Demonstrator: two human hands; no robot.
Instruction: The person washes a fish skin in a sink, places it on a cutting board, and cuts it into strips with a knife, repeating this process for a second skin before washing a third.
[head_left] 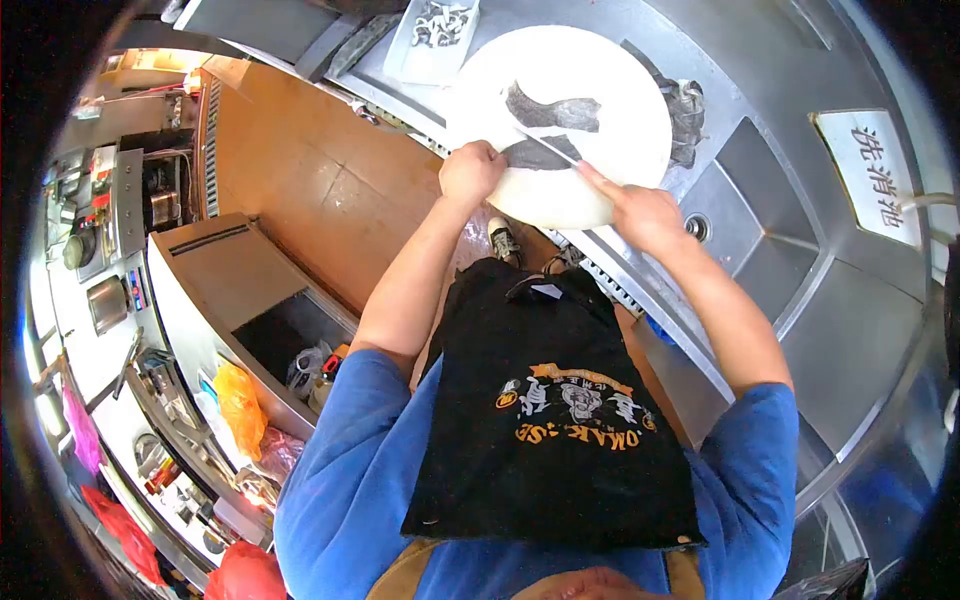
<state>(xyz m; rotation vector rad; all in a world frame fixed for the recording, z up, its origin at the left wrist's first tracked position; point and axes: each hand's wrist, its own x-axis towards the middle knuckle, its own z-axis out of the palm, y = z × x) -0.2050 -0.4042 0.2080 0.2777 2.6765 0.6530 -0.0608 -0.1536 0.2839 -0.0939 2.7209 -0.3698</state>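
A knife is in my right hand, its blade slanting to the upper left across the board. Under the blade lies a dark-skinned fish piece, which looks like a fillet. My left hand is closed at the left end of that piece, with its fingertips partly hidden. A second dark fish piece with pale edges lies just beyond the knife. Both pieces rest on a thick, round white cutting board.
A white container of cut dark-and-white pieces stands at the board's far left. Crumpled dark plastic lies against its right side. Steel sink basins are on the right. An open cabinet drawer stands at left above the brown tiled floor.
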